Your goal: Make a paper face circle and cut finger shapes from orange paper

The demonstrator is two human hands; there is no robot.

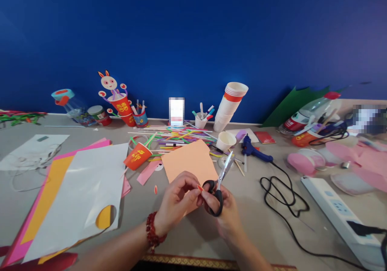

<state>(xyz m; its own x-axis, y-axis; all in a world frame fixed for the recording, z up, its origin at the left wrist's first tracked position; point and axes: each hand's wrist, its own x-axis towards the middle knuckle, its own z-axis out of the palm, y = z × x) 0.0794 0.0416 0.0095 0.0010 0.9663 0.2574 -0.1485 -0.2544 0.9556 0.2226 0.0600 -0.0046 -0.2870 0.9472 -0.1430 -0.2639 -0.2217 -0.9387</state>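
Observation:
My left hand (177, 200), with a red bead bracelet (154, 232) at the wrist, pinches a small orange-red paper piece (200, 187) between thumb and fingertips. Around the handles of a pair of scissors (222, 176) my right hand (228, 216) is closed, blades pointing up and away. Its thumb and fingertip also meet the small piece. Just behind both hands lies a peach paper sheet (189, 160). A small pointed oval cutout (155, 189), red with a pale edge, rests on the table left of my left hand.
White, yellow and pink sheets (90, 182) cover the left. A tipped red paper cup (137, 156), scattered straws (178, 134), leaning stacked cups (230, 106) and a rabbit-faced cup figure (119, 102) stand farther back. Right: a blue glue gun (255, 150), its looped cord and a power strip (337, 210).

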